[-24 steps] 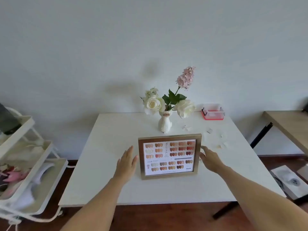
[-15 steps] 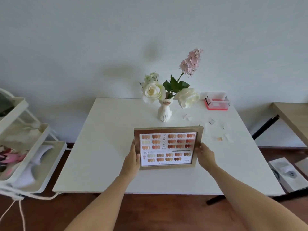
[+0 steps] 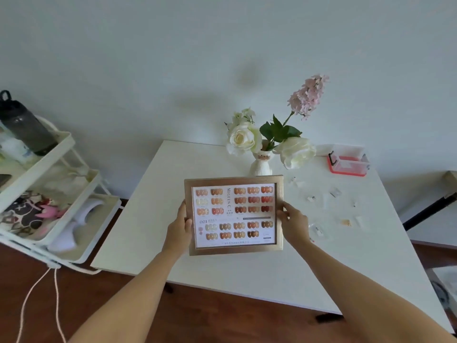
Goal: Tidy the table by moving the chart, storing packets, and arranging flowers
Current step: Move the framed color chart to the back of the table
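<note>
The framed nail colour chart (image 3: 233,215) is held above the white table (image 3: 153,219). My left hand (image 3: 179,227) grips its left edge and my right hand (image 3: 293,222) grips its right edge. Behind the frame stands a white cat-face vase (image 3: 261,163) with white roses and a pink flower spike (image 3: 308,96). Several small clear packets (image 3: 335,193) lie scattered on the table to the right. A clear box with a red base (image 3: 348,164) sits at the back right corner.
A white tiered trolley (image 3: 61,184) stands left of the table, holding a dark bottle (image 3: 24,123), patterned cloth and a white object. A pale cord (image 3: 42,288) trails over the wooden floor. A second table edge (image 3: 450,175) shows at the far right.
Both hands closed on the chart's side edges and lifted it off the table. The view has swung left, showing more of the trolley.
</note>
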